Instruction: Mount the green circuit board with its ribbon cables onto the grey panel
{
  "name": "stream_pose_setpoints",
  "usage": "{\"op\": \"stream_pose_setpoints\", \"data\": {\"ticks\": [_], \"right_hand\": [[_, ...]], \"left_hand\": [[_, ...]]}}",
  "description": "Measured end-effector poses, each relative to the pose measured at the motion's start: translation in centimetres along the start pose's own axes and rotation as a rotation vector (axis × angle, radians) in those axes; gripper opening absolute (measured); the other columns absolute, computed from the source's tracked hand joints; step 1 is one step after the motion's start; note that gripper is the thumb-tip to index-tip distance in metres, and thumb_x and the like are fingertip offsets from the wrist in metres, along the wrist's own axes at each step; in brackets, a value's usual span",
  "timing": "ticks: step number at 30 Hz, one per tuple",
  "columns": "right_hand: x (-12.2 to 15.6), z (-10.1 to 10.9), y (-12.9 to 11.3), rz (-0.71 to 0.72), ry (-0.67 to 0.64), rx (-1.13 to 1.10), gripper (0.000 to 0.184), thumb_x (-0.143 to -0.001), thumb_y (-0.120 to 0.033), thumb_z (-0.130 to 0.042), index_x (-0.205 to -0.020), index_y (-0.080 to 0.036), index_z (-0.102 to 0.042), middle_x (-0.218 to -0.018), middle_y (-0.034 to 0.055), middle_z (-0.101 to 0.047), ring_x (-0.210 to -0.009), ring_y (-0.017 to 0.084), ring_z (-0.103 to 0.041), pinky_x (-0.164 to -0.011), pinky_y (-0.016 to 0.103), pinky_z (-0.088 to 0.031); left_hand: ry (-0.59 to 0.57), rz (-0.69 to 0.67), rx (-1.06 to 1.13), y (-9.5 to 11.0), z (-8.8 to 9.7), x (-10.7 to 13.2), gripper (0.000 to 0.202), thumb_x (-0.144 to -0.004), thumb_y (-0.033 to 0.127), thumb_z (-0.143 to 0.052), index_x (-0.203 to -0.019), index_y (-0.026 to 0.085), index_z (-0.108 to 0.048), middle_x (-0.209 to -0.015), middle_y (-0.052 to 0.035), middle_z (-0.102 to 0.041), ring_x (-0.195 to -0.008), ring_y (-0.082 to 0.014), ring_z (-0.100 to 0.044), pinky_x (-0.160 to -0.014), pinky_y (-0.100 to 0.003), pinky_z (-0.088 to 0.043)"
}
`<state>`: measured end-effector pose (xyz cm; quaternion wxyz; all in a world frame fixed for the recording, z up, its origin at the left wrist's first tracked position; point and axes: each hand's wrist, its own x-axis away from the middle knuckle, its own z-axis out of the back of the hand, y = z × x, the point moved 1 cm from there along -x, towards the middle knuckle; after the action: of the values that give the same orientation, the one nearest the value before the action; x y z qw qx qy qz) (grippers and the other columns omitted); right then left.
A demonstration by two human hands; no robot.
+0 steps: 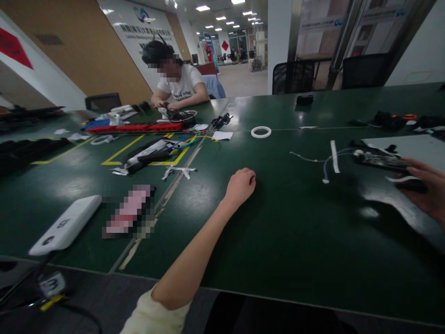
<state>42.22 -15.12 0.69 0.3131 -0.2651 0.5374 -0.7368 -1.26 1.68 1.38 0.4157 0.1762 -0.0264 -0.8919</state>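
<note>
My left hand (241,185) rests on the dark green table (285,232) with its fingers curled into a loose fist, and nothing shows in it. My right hand (426,190) comes in at the right edge, fingers closed over a small black object (412,185). Just beyond it lies a black circuit board (377,160) with thin wires (313,160) trailing left and a white strip (334,157) across them. A roll of white tape (261,132) lies farther back, apart from both hands.
A white power bank (66,225) lies near the front left edge. Cables, red strips (139,127) and yellow floor-tape marks clutter the far left, where another person (179,83) sits working. Black tools (392,120) lie at the far right; black chairs (292,76) stand behind.
</note>
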Motion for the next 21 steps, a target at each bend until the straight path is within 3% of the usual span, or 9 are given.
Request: {"op": "stream_pose_setpoints", "data": {"ticks": [4,6,8,13,16,21], "right_hand": [[1.1,-3.7,0.5,-0.126,-0.426,-0.178,0.046,-0.071,-0.037,-0.067,-0.117,-0.036,-0.059,-0.109,0.0007,-0.064,-0.087,0.017,-0.063,-0.068,0.023,-0.052],[2.0,-5.0,0.3,-0.136,-0.622,-0.062,0.047,-0.075,-0.041,-0.065,-0.121,-0.036,-0.056,-0.117,0.0001,-0.061,-0.099,0.019,-0.06,-0.079,0.024,-0.051],[2.9,-5.7,-0.2,-0.073,-0.723,0.105,0.049,-0.082,-0.046,-0.057,-0.129,-0.036,-0.049,-0.12,0.0003,-0.06,-0.107,0.02,-0.057,-0.088,0.028,-0.047],[3.5,-5.8,-0.8,0.204,-0.659,0.404,0.057,-0.088,-0.051,-0.043,-0.141,-0.032,-0.032,-0.109,0.0033,-0.065,-0.099,0.025,-0.06,-0.087,0.039,-0.047],[3.3,-5.5,-0.6,0.324,-0.574,0.516,0.057,-0.088,-0.051,-0.042,-0.14,-0.032,-0.031,-0.107,0.0031,-0.066,-0.094,0.025,-0.062,-0.084,0.038,-0.048],[1.8,-4.3,-0.1,0.409,-0.416,0.595,0.054,-0.088,-0.051,-0.041,-0.136,-0.027,-0.038,-0.095,0.0046,-0.069,-0.088,0.023,-0.064,-0.079,0.034,-0.048]], "left_hand": [[-0.004,0.009,0.004,0.1,0.1,-0.1,0.021,-0.085,0.016,-0.043,-0.09,0.017,-0.063,-0.095,-0.0063,-0.062,-0.091,-0.0183,-0.058,-0.084,-0.033,-0.048],[-0.009,0.014,0.008,0.1,0.2,-0.1,0.021,-0.085,0.017,-0.042,-0.091,0.018,-0.063,-0.095,-0.0063,-0.062,-0.091,-0.0184,-0.057,-0.084,-0.033,-0.048],[-0.017,0.025,0.009,0.2,0.2,-0.1,0.021,-0.086,0.017,-0.042,-0.091,0.018,-0.063,-0.095,-0.0065,-0.062,-0.091,-0.0186,-0.057,-0.084,-0.033,-0.048],[-0.017,0.026,0.014,0.4,0.5,-0.1,0.021,-0.086,0.018,-0.042,-0.091,0.018,-0.063,-0.096,-0.0066,-0.062,-0.091,-0.0189,-0.057,-0.084,-0.033,-0.048],[-0.026,0.046,0.009,0.5,0.5,-0.2,0.021,-0.086,0.017,-0.042,-0.091,0.018,-0.063,-0.097,-0.0065,-0.062,-0.092,-0.019,-0.058,-0.084,-0.034,-0.048],[-0.022,0.041,0.015,0.5,0.4,-0.3,0.021,-0.086,0.017,-0.043,-0.091,0.018,-0.063,-0.097,-0.0063,-0.062,-0.092,-0.0184,-0.058,-0.085,-0.033,-0.048]]}}
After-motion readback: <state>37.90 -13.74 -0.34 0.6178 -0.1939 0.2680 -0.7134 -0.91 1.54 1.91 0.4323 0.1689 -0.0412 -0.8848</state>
